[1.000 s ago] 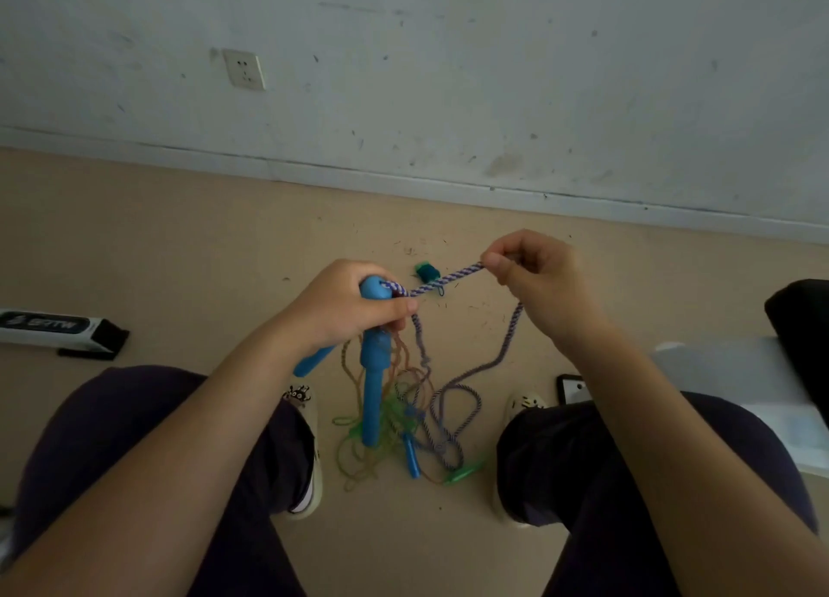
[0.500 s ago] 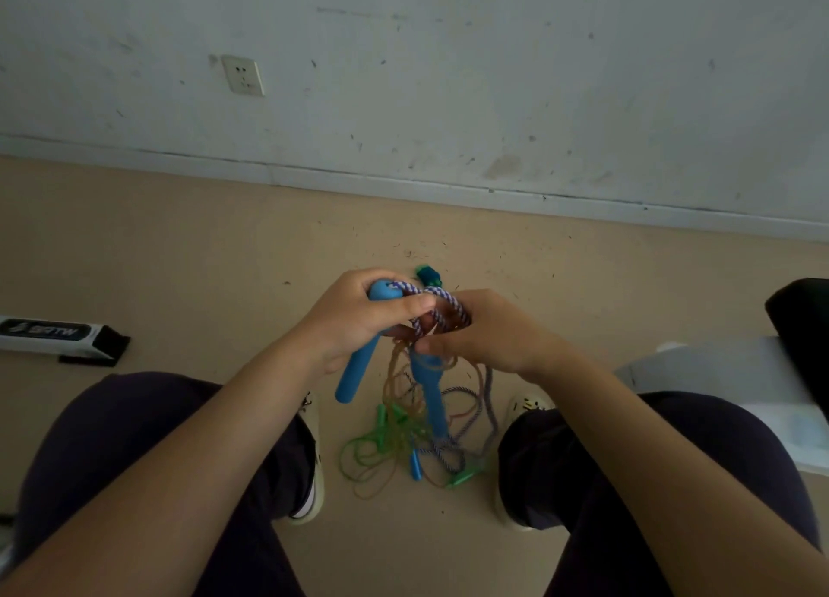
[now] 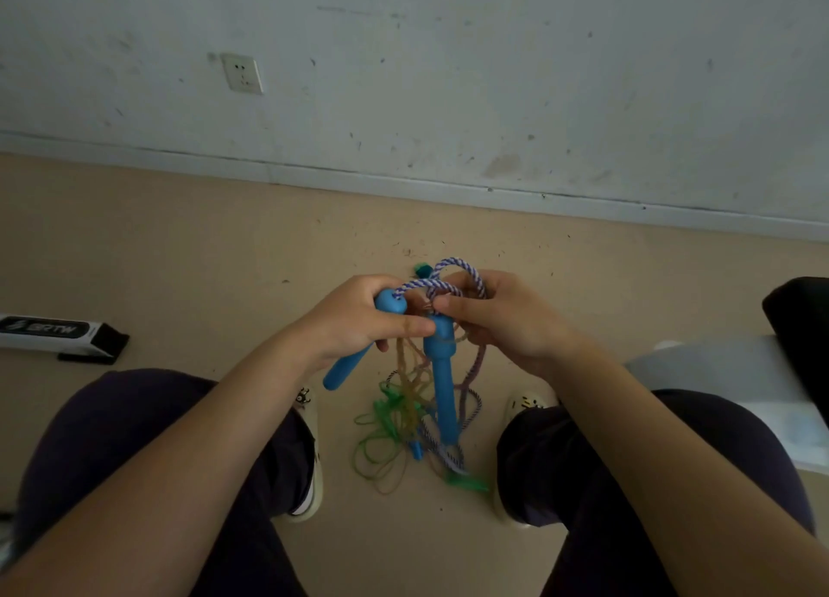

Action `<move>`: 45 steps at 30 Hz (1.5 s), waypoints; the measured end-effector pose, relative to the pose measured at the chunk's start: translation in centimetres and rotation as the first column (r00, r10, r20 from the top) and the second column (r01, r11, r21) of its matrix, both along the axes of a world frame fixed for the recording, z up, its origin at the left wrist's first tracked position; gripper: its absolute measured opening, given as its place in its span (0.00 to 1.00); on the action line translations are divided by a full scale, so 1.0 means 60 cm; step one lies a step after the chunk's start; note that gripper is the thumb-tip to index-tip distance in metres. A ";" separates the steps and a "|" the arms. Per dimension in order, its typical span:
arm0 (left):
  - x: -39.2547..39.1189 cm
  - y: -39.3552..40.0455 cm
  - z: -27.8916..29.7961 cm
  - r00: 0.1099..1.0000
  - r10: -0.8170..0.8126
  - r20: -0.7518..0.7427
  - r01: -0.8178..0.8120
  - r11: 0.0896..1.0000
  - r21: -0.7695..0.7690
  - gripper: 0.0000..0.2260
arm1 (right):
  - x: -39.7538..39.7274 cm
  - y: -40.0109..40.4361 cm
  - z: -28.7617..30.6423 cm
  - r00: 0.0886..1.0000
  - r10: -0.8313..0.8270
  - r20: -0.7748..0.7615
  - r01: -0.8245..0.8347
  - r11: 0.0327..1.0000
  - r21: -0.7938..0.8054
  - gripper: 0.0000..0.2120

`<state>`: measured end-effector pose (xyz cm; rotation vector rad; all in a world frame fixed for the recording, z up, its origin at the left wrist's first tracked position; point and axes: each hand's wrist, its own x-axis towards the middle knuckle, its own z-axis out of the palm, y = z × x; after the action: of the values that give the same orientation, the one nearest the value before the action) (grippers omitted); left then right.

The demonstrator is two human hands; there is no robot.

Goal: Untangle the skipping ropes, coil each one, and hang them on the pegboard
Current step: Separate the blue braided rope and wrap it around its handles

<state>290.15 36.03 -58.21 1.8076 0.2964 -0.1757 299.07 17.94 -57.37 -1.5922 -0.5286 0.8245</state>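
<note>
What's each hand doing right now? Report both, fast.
Left hand: grips a blue handle.
Right hand: pinches a loop of the purple-white rope.

Wall socket [image 3: 242, 73] ahead of you; black-and-white box [image 3: 58, 332] on floor [image 3: 179, 246] at your left; white shoes [image 3: 309, 453] underfoot.

The person has bare forearms, dark purple trousers [image 3: 134, 439] and pale cream shoes [image 3: 309, 462], each printed with a small black-and-yellow cartoon figure near the toe.
</note>
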 end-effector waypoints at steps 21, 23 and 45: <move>0.001 -0.001 0.000 0.998 0.068 -0.010 -0.066 0.994 0.084 0.07 | 0.000 -0.003 -0.004 0.995 -0.048 0.087 0.053 0.997 -0.058 0.06; 0.001 0.003 0.000 0.999 0.035 -0.022 -0.033 0.996 0.077 0.09 | 0.000 -0.002 -0.004 0.993 -0.063 0.099 0.071 0.995 -0.072 0.05; -0.002 0.004 -0.003 1.000 -0.012 0.028 0.005 0.973 0.230 0.10 | 0.006 -0.005 -0.008 0.987 -0.077 0.139 0.090 0.992 -0.091 0.10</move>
<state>290.06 36.28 -58.37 2.0397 0.2978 -0.1244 299.42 17.63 -57.87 -1.7563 -0.5206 0.6909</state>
